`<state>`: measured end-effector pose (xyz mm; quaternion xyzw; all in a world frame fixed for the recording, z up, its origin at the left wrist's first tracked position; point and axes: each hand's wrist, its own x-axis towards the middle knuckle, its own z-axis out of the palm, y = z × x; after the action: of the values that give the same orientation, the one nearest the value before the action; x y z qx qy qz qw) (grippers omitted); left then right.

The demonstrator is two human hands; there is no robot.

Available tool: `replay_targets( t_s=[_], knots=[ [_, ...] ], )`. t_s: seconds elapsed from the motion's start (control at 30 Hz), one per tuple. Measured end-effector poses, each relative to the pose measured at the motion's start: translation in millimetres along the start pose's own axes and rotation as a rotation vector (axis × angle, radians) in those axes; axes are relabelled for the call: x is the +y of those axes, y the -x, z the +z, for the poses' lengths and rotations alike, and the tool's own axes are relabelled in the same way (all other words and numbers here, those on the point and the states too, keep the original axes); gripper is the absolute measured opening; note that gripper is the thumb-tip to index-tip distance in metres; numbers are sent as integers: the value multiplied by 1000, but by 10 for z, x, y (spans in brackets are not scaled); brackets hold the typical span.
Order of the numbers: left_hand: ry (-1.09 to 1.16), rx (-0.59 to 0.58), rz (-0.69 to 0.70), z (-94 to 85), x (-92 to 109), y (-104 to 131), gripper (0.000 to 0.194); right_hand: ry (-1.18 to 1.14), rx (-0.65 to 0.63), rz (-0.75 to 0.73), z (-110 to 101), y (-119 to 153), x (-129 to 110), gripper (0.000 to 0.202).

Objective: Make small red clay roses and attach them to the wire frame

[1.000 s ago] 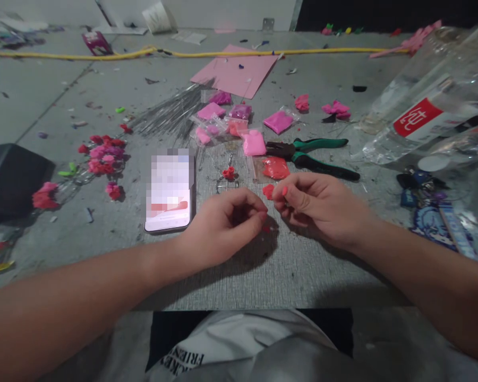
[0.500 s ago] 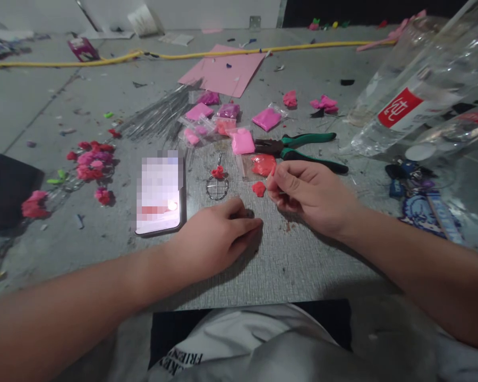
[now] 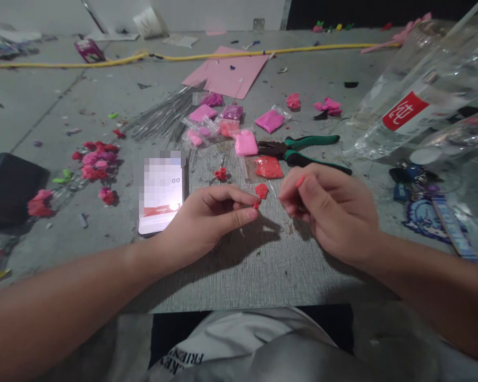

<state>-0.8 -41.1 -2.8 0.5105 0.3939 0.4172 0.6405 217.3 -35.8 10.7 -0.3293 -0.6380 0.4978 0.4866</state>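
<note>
Lump, tiny, red and uneven, is pinched by left hand; right hand pinches red sliver.

Phone part-hidden by our left hand | pinched red bit too small to tell | black object cut by left edge

Near-edge middle of table: left hand and right hand, flattened clay piece lying between, just behind left fingertips. Phone left of left hand; clay flowers farther left. Behind the hands — clay packets, pliers to their right, wire bundle to their left. Paper sheet behind packets; cable crosses it, along far edge. Right side — bottle, keychain before it.
</note>
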Motion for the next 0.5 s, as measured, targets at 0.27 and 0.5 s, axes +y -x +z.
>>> replay_targets(
  t_s=[0.27,0.5],
  knots=[
    [390,-97,-86,28,-35,13,13,272,-247,-195,53,97,-54,22],
    [466,-132,-125,59,-67,33,14,401,-295,-215,105,81,-32,27]
  ],
)
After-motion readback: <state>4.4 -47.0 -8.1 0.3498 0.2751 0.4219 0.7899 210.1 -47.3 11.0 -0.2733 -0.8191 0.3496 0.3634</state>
